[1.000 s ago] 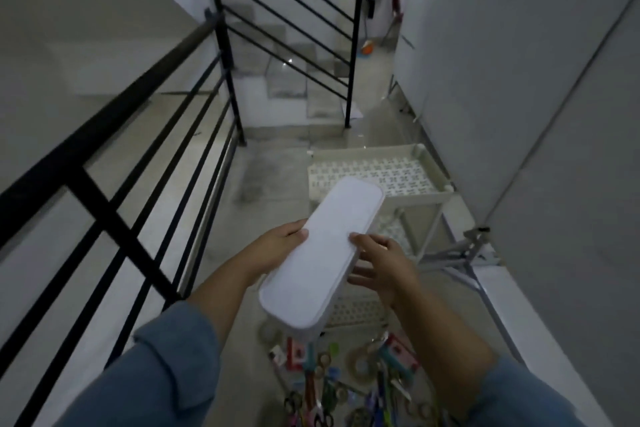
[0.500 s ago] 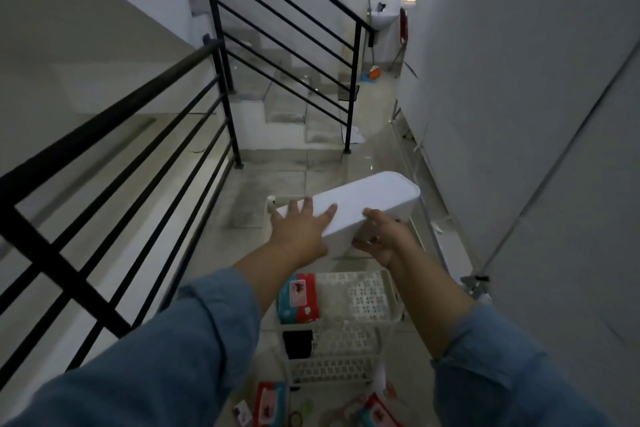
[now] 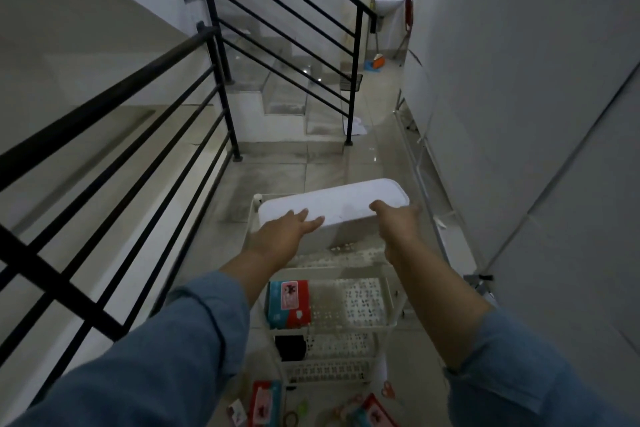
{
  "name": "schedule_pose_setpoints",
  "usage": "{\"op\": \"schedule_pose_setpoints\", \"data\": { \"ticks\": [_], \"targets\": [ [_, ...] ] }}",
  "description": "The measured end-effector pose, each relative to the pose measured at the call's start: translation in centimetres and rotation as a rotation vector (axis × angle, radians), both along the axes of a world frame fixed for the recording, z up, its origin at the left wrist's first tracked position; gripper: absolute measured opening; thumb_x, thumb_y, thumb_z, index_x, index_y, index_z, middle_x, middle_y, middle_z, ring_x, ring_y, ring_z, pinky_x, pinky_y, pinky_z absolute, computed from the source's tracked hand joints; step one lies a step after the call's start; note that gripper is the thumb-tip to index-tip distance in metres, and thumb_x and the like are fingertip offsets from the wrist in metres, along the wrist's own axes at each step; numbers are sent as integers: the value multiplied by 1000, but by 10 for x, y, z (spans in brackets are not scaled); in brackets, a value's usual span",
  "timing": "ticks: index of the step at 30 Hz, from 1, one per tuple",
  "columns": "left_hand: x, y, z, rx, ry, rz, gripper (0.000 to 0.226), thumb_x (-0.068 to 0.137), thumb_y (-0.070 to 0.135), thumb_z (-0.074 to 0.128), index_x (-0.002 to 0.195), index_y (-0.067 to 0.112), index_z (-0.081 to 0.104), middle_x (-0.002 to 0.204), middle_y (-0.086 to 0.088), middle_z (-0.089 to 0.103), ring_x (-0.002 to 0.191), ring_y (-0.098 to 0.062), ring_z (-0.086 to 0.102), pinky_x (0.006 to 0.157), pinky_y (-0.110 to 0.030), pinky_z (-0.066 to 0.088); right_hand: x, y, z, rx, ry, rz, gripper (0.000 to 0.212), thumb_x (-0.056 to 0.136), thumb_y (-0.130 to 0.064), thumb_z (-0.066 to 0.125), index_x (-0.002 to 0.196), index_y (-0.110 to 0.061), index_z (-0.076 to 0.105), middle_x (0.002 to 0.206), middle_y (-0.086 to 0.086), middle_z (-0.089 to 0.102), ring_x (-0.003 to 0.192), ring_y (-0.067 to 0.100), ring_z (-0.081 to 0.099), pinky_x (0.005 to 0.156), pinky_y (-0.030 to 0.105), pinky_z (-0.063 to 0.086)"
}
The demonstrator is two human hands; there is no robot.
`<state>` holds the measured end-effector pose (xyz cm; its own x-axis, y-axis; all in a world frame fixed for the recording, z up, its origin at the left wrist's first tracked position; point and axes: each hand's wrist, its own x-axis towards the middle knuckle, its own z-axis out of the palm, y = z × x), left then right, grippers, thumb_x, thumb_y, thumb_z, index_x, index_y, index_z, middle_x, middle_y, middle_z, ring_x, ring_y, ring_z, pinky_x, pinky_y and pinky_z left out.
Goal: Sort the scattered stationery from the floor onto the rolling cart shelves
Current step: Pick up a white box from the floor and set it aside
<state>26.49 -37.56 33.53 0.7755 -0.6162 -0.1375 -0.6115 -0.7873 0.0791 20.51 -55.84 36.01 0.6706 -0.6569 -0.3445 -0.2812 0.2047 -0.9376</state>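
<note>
While it's over cart [image 3: 329,326] — white oblong box [image 3: 346,201] | left fingers [image 3: 304,218] flat | right fingers [image 3: 381,207] gripping

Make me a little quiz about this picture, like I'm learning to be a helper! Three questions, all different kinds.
1. True or false: the white box is lying on the floor.
2. Which thing lies on the middle shelf of the cart? A) a red and blue packet B) a teddy bear C) a cup
3. Fill the gap: the straight fingers of the left hand rest on the box's ____, while the right hand holds its near edge.
Key: 1 false, both hands have it up at the cart's top shelf; 2 A; 3 top.
</note>
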Motion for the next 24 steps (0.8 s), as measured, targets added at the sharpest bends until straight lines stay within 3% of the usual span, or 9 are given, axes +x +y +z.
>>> {"op": "schedule_pose_setpoints", "data": {
  "ticks": [2, 4, 6, 8, 11, 16, 24],
  "targets": [
    [2, 4, 1, -10, 8, -9, 85, 89, -19, 29, 148, 39, 11, 159, -1, 9, 146, -23, 11, 117, -40, 21, -8, -6, 1, -528, -43, 130, 68, 85, -17, 62, 144, -14, 27, 148, 14, 24, 133, 32, 33, 108, 40, 35],
    [7, 10, 2, -31, 30, -5, 79, 92, -17, 27, 148, 37, 13, 159, -1, 9, 147, -24, 10, 119, -40, 17, -10, -13, -6, -990, 17, 402, 53, 90, -25, 56, 140, -20, 39, 151, 11, 26, 140, 31, 20, 115, 40, 24],
    [10, 14, 3, -48, 29, 21, 80, 91, -17, 26, 148, 38, 14, 159, 1, 10, 147, -27, 9, 119, -41, 17, -9, -18, -17, -1253, 169, 668, 49, 96, -34, 46, 143, -28, 34, 157, 4, 18, 146, 28, 5, 117, 45, 11],
    [7, 13, 4, -39, -7, 79, 86, 88, -21, 25, 147, 40, 14, 159, 1, 9, 145, -35, 10, 117, -44, 21, -10, -20, -29, -1302, 239, 793, 50, 99, -39, 37, 146, -33, 24, 159, -1, 10, 147, 25, -2, 118, 52, 6],
    [3, 5, -3, -6, -80, 140, 87, 87, -19, 27, 147, 41, 12, 159, -2, 10, 143, -41, 12, 115, -49, 22, -14, -18, -41, -1242, 203, 754, 50, 99, -45, 27, 147, -39, 15, 159, -5, 3, 147, 21, -8, 117, 55, 2],
    [15, 1, -9, -34, -54, 154, 46, 104, 26, 23, 147, 40, 15, 159, -1, 14, 142, -44, 13, 115, -52, 15, -12, -14, -47, -1289, 229, 693, 50, 99, -48, 21, 147, -41, 11, 159, -5, 0, 147, 20, -9, 116, 56, -2],
    [30, 1, -9, -88, -28, 150, 50, 100, 43, 26, 148, 39, 14, 159, 2, 11, 144, -39, 7, 116, -51, 9, -2, -18, -52, -1262, 173, 723, 58, 97, -50, 28, 149, -34, 7, 159, 1, -3, 146, 23, -12, 118, 45, -1]
  ]
}}
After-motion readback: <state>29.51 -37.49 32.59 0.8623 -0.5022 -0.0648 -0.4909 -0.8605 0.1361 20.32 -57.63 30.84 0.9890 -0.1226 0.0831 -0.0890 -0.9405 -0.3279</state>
